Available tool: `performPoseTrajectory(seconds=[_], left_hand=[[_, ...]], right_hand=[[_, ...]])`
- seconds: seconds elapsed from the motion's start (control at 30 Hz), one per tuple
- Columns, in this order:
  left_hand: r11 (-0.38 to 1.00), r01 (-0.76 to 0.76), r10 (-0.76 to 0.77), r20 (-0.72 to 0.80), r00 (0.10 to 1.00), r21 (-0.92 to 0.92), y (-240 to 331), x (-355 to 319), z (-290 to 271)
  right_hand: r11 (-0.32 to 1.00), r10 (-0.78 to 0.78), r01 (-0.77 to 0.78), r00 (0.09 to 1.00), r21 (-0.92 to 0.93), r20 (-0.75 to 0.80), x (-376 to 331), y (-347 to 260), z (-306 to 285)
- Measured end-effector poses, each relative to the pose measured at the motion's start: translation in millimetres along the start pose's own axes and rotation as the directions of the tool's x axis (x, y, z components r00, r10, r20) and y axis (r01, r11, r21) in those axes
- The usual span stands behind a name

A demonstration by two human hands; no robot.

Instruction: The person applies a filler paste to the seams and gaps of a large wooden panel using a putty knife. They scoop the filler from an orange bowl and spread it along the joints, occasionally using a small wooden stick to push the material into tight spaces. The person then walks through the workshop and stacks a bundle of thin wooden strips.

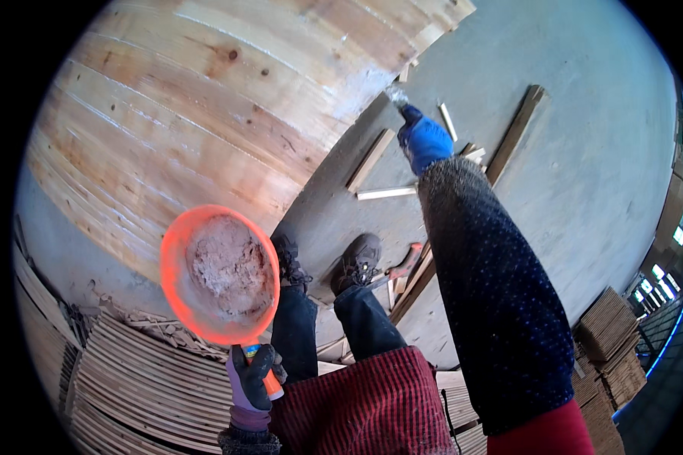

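My left hand (255, 379), in a dark and purple glove, grips the handle of an orange plastic dipper (171, 262). Inside the dipper lies a lumpy, pinkish-brown paste (231, 262). My right arm is stretched far out, and its blue-gloved hand (425, 140) is closed at the edge of a large wooden panel (197, 98). From its fingers a small pale, shiny piece (396, 95) sticks out toward the panel; its kind is too blurred to tell. Whitish smears run along the panel's seams, knots and right edge.
On the concrete floor lie several wood offcuts (370, 161), a long dark beam (514, 136) and a red-handled saw (407, 260) beside my shoes. Stacked slats (152, 387) fill the lower left. Piles of boards (607, 326) stand at the right.
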State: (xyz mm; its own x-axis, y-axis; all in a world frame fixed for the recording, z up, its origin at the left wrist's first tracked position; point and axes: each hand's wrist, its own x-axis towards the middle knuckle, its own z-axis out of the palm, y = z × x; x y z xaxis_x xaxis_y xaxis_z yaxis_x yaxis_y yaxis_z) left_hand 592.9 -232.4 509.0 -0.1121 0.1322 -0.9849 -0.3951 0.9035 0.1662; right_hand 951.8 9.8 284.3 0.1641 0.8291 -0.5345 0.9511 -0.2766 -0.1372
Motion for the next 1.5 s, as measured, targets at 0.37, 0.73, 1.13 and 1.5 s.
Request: performPoseTrajectory(seconds=[0.37,0.73,1.13,1.5], left_hand=[[1.0,0.006,-0.005,-0.034,0.999,0.015,7,2,7],[1.0,0.0,0.001,0.041,0.999,-0.023,10,-6,7],[1.0,0.001,-0.001,0.009,1.0,0.014,11,-2,11],[0.998,0.007,-0.008,-0.015,1.0,-0.07,2,2,-1]], right_hand=[[0.996,-0.048,0.039,0.993,0.085,0.105,-18,8,2],[-0.483,-0.135,-0.502,0.852,0.718,0.505,-113,-31,-70],[-0.611,0.055,-0.326,0.892,0.722,0.449,-103,-60,-35],[0.008,0.207,-0.107,0.973,0.994,0.103,-96,-100,11]])
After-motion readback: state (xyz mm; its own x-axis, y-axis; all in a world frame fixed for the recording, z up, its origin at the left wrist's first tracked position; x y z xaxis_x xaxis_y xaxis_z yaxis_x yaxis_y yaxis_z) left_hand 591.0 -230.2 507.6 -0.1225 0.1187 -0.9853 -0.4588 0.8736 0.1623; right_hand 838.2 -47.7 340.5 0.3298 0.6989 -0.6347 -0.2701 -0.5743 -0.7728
